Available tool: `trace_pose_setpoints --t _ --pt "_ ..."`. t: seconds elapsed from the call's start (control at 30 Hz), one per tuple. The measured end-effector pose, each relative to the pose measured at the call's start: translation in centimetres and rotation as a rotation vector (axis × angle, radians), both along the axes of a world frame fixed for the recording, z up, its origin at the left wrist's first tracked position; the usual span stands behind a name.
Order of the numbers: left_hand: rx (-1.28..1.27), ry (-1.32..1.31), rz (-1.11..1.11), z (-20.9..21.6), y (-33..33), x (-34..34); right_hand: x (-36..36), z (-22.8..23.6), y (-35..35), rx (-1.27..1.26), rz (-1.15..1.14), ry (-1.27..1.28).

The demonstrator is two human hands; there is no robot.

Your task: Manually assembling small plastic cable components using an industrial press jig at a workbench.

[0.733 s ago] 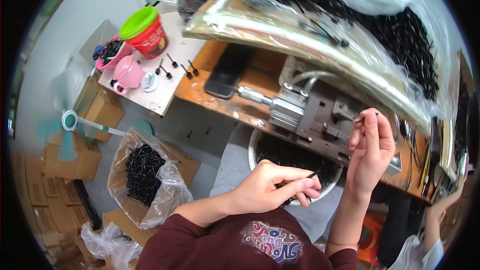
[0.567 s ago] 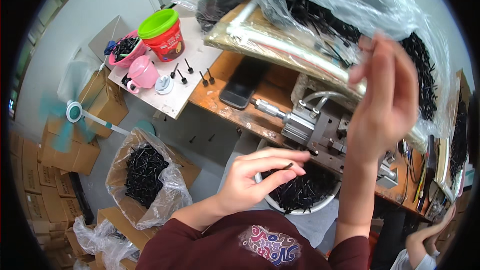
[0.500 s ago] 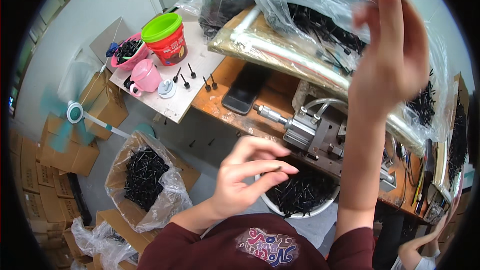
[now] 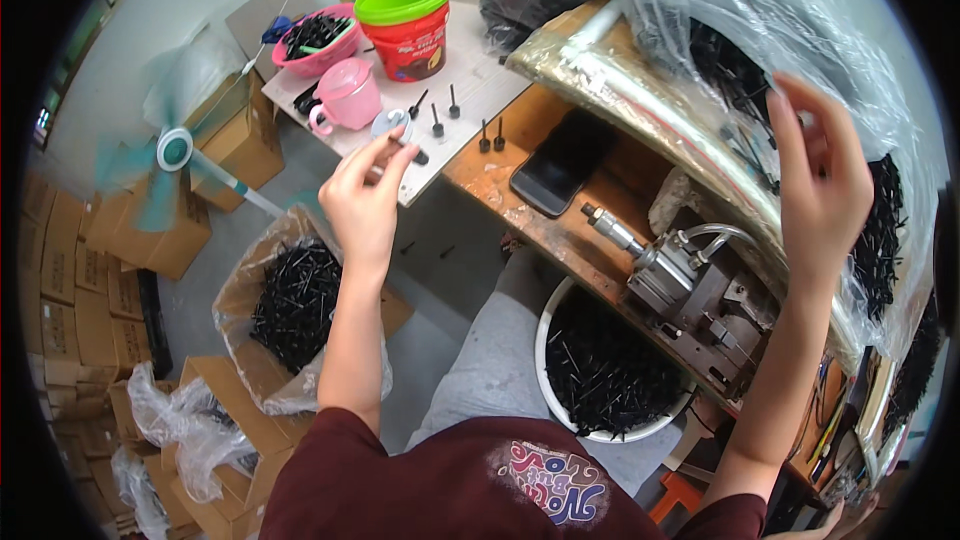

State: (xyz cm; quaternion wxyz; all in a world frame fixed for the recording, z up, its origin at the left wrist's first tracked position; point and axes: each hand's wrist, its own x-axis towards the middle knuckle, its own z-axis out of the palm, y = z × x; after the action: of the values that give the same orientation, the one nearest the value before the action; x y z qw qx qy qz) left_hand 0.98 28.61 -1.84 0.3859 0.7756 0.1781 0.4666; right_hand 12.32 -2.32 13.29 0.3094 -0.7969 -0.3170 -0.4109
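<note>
My left hand (image 4: pixel 362 210) reaches out over the pale table's front edge, fingers pinched together. A small black stemmed part (image 4: pixel 420 156) shows at its fingertips, mostly hidden. Beyond it, several black pins with thick round bases (image 4: pixel 437 122) stand upright, beside a grey-white lid-like piece (image 4: pixel 391 123). My right hand (image 4: pixel 828 180) is raised at the right before a clear plastic bag (image 4: pixel 770 10) of black parts. Its fingers are bent and smeared by motion, so what they hold, if anything, cannot be told.
A metal clamping fixture (image 4: pixel 690 290) and a black phone (image 4: pixel 565 162) occupy the wooden bench. Below sits a white tub (image 4: pixel 545 360) of black parts. At left are a pink jug (image 4: pixel 350 95), a red bucket (image 4: pixel 410 40), a spinning fan (image 4: pixel 174 149) and a lined carton (image 4: pixel 235 340).
My left hand has gone from above the white tub to the pale table, away and to the left. My right hand has come lower and farther right. The view has shifted.
</note>
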Motion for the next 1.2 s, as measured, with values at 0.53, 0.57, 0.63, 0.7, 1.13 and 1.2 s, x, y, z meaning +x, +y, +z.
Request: trace_pose_setpoints --t 0.53,0.57,0.63,0.7,1.13,1.2 --pt "0.238 0.366 0.076 -5.7 1.9 7.9 -9.3 -6.5 -6.9 -0.075 0.012 0.297" --pt "0.212 0.291 0.061 -5.8 2.3 7.0 -8.5 -6.1 -7.6 -0.038 -0.042 0.303" --pt "0.265 0.071 0.086 -3.3 -0.7 5.2 -6.5 -5.1 -9.9 0.02 -0.186 0.279" --pt "0.293 0.003 0.071 -0.9 -2.9 3.2 -3.1 -3.9 -11.8 0.009 -0.26 0.235" --pt "0.461 -0.349 -0.751 0.8 -16.7 -2.4 5.7 -5.8 -10.1 -0.449 -0.241 0.468" --pt "0.509 -0.364 -0.803 0.9 -17.7 -1.8 4.3 -6.2 -11.9 -0.399 -0.235 0.355"
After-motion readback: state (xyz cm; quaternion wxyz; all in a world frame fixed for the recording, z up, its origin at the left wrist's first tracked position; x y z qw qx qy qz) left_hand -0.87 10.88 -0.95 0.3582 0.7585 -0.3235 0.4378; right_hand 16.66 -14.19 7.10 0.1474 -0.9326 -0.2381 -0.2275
